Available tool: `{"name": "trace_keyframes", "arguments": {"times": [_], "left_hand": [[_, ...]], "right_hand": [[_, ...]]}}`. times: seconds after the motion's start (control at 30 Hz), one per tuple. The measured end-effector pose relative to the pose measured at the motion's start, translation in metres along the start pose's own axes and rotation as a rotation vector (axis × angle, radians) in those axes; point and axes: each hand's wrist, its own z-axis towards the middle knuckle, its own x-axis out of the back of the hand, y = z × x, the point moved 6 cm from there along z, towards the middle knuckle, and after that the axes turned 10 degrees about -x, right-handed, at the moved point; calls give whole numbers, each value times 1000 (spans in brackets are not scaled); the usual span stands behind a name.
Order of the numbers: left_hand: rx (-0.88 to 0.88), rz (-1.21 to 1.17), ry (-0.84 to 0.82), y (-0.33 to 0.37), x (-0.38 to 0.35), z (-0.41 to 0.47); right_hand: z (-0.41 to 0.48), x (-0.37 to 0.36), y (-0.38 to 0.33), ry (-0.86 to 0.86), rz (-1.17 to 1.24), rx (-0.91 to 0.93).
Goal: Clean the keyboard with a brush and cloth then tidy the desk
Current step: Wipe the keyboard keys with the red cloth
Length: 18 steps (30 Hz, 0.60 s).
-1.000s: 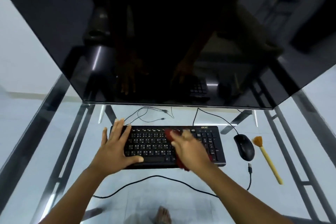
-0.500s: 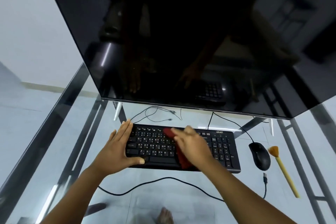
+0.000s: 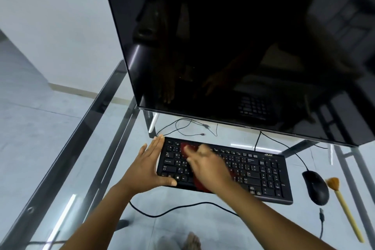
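Observation:
A black keyboard (image 3: pixel 261 172) lies on the glass desk (image 3: pixel 97 168) below the monitor. My right hand (image 3: pixel 209 168) presses a dark red cloth (image 3: pixel 185 147) flat onto the keys at the keyboard's left half; the cloth shows above my fingertips and under my wrist. My left hand (image 3: pixel 148 168) clasps the keyboard's left end, fingers straight along the edge and thumb on the front rim. A yellow-handled brush (image 3: pixel 343 205) with orange bristles lies on the desk at the far right, beside the mouse.
A large dark monitor (image 3: pixel 233 46) overhangs the back of the desk. A black mouse (image 3: pixel 315 186) sits right of the keyboard. Loose black cables (image 3: pixel 182 208) run in front of and behind the keyboard. The metal desk frame shows through the glass.
My right hand has slid the red cloth leftward across the keys, from the middle to the left part. My left hand has shifted off the keys onto the keyboard's left end. The view turned left.

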Motion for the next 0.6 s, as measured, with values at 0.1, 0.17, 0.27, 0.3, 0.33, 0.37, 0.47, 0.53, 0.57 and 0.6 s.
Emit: {"name": "trace_keyframes", "arguments": {"times": [0.1,0.17,0.27,0.3,0.33,0.37,0.47,0.53,0.57,0.6], "left_hand": [[-7,2,27,1,0,0],[-17,0,36,3,2,0],[-36,8,74,6,3,-3],[-38,8,79,6,3,-4],[-37,5,77,5,3,-4],[-32,1,67,5,2,-5],[-5,-12,52,3,2,-3],[-11,-22,58,5,3,-3],[-19,-21,64,6,4,-4],[-29,-16,70,6,4,-4]], "right_hand": [[-2,-5,-15,-50,-42,131],[24,11,4,93,-26,-62],[31,8,-5,101,-32,-130],[25,0,-20,51,-42,-47],[14,-9,-36,-17,-54,67],[4,-16,-45,-99,-76,158],[19,-8,-36,-73,-124,168],[41,8,-21,47,-105,-26],[42,9,-20,62,-92,-85],[40,5,-27,52,-84,-75]]}}
